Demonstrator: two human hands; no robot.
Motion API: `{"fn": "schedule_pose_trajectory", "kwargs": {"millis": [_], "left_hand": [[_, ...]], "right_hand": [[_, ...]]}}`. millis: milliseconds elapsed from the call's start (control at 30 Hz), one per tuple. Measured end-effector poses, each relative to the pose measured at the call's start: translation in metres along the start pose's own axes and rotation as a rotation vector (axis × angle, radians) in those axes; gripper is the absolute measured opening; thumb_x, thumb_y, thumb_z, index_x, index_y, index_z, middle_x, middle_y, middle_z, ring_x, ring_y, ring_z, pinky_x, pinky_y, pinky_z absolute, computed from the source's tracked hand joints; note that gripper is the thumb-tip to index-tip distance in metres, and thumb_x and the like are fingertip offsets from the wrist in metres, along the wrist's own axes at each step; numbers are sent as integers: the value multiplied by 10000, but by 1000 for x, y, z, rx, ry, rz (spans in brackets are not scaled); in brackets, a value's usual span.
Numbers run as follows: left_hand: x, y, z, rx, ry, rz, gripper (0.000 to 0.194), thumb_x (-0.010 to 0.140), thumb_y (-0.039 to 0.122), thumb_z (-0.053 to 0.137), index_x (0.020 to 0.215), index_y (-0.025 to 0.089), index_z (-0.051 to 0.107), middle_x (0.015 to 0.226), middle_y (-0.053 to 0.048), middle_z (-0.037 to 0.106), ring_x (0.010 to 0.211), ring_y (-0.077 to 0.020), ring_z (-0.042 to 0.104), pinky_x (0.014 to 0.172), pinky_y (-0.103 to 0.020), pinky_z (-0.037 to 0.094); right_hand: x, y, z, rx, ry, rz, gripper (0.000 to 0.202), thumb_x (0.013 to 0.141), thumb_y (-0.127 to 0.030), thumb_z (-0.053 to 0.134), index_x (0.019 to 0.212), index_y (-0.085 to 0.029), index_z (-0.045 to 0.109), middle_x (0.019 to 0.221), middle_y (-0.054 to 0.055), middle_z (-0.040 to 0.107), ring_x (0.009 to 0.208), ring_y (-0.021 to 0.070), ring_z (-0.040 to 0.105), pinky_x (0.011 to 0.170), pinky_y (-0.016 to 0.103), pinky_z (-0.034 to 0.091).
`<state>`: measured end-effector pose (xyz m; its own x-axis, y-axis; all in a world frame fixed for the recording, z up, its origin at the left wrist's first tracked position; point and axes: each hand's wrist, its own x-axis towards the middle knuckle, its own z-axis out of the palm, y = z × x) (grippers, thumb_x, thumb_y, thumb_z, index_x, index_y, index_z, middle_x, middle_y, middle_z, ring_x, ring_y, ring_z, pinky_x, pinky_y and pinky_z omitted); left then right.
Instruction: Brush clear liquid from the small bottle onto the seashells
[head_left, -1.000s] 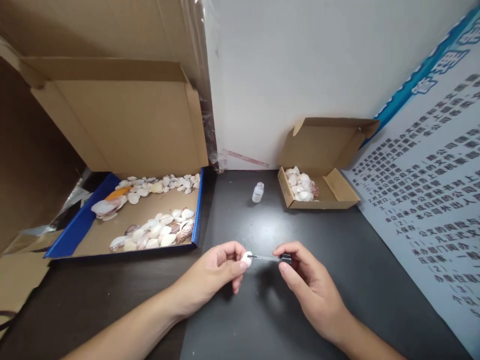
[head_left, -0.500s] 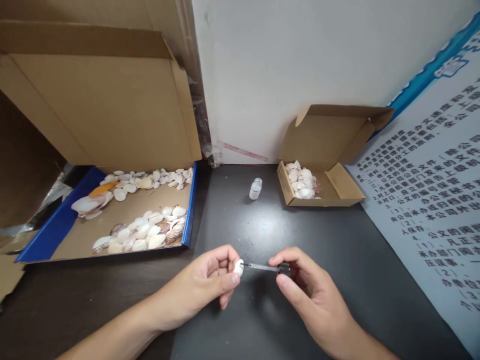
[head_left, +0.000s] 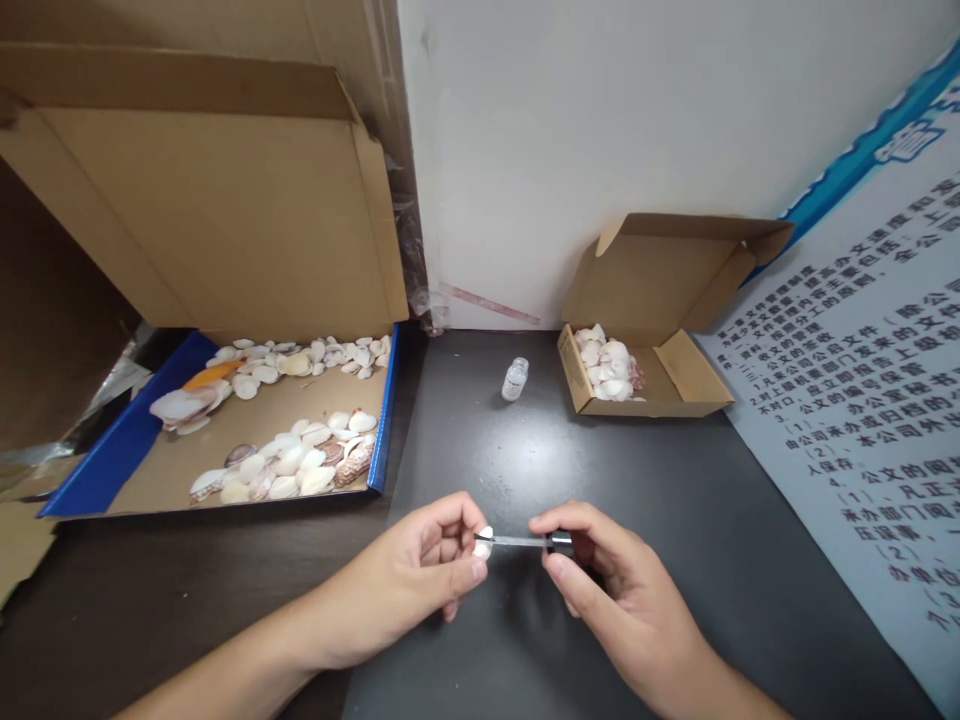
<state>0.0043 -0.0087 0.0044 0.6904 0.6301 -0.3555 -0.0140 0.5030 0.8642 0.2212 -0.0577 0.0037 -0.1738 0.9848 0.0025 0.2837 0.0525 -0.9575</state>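
Note:
Between the thumb and fingers of my left hand [head_left: 431,560] is a small white seashell [head_left: 483,549], partly covered by the fingertips. My right hand [head_left: 607,575] pinches the black cap of a thin brush applicator [head_left: 517,541], held level and pointing left. Its dark tip lies across the seashell. Beyond my hands, a small clear glass bottle [head_left: 514,380] with a printed label stands uncapped on the dark table [head_left: 450,440].
At the left, an open blue-edged cardboard box [head_left: 172,470] holds two groups of seashells [head_left: 292,460]. A smaller open cardboard box [head_left: 645,408] at the back right contains more shells [head_left: 611,370]. A printed sheet [head_left: 847,400] borders the right side.
The brush applicator has shifted left, its tip now farther across the seashell. My right hand has moved slightly left with it, and the shell has turned a little. The view has shifted slightly.

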Motion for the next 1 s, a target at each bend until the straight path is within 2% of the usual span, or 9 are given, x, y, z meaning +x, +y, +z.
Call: {"fn": "schedule_pose_trajectory", "kwargs": {"millis": [100, 200, 367, 733, 1000], "left_hand": [[0, 0, 1, 10, -9, -6, 320, 838, 432, 695, 881, 183, 499, 744, 58, 445, 606, -66, 403, 557, -192, 388], [-1, 2, 2, 9, -10, -12, 335, 831, 438, 701, 848, 181, 486, 730, 62, 440, 592, -62, 403, 556, -194, 387], [-1, 4, 2, 18, -3, -15, 349, 826, 456, 702, 857, 176, 494, 699, 68, 455, 570, -58, 412, 550, -191, 370], [-2, 8, 3, 4, -2, -6, 368, 804, 475, 714, 856, 176, 506, 676, 69, 451, 574, -70, 402, 553, -201, 365], [-1, 4, 0, 14, 27, 31, 350, 847, 479, 664, 876, 184, 478, 609, 78, 451, 524, -70, 400, 531, -211, 327]], "right_hand": [[1, 0, 1, -70, -21, -4, 150, 911, -278, 574, 1002, -220, 678, 637, -25, 581, 553, 134, 539, 535, 227, 429], [2, -2, 0, -141, 12, -18, 146, 908, -276, 564, 967, -210, 679, 613, -31, 559, 537, 133, 529, 516, 221, 427], [1, -1, 0, -140, -3, -30, 166, 919, -287, 564, 1007, -219, 687, 619, -30, 576, 539, 132, 534, 515, 216, 433], [1, 3, 2, -146, -20, -129, 172, 913, -221, 617, 1058, -242, 707, 798, 19, 672, 593, 134, 556, 547, 236, 450], [1, 4, -2, -122, -52, -196, 323, 923, -151, 588, 1203, -274, 691, 935, 55, 677, 652, 143, 584, 543, 239, 457]]}}
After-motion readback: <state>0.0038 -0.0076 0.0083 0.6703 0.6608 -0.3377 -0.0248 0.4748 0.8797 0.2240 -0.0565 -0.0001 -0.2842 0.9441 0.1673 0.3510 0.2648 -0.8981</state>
